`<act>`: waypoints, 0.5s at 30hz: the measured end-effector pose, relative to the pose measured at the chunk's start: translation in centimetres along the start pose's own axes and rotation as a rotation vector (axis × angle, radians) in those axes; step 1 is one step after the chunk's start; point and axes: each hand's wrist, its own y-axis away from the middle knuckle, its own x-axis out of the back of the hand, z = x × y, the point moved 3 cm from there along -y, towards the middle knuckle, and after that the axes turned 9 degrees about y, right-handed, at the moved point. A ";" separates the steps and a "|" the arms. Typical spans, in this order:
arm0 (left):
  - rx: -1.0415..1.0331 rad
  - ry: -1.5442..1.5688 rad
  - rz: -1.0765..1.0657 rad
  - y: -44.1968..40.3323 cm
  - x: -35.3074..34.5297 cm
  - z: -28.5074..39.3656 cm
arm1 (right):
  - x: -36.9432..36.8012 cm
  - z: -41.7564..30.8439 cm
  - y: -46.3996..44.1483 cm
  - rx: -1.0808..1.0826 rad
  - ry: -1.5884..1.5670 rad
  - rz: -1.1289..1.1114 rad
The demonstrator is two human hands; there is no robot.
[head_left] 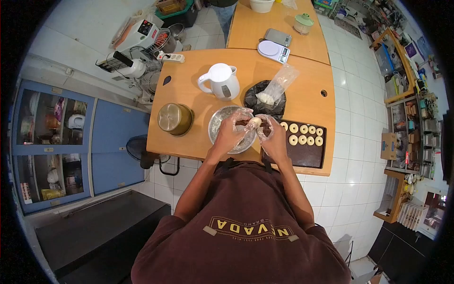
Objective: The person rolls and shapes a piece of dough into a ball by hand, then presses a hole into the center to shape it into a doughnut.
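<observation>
A small pale piece of dough (pixel 255 122) is held between my two floury hands. My left hand (pixel 232 130) grips it from the left, above a metal bowl (pixel 218 118) dusted with flour. From the right, my right hand (pixel 273 137) closes its fingers on the same piece, near the edge of a dark baking tray (pixel 305 155). Several ring-shaped dough pieces (pixel 310 140) lie in two rows on that tray. Behind my hands, a clear plastic bag with white powder (pixel 267 98) rests on a black plastic bag (pixel 252 97).
A white electric kettle (pixel 224 85) stands behind the bowl, and a metal pot (pixel 173 119) is at the left. Farther back are a kitchen scale (pixel 273 50), a power strip (pixel 170 57) and a green-lidded container (pixel 303 23). Someone's legs (pixel 224 16) show at the far table.
</observation>
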 end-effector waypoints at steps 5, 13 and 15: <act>-0.073 0.143 -0.032 0.0 -0.1 -1.3 | 0.2 -0.1 0.0 -0.023 -0.016 -0.012; 0.044 0.381 -0.010 0.5 -0.6 -2.7 | -0.1 0.4 0.2 0.000 -0.079 -0.054; 0.063 0.387 0.007 0.5 -0.5 -2.9 | 0.1 0.3 0.3 -0.053 -0.085 -0.106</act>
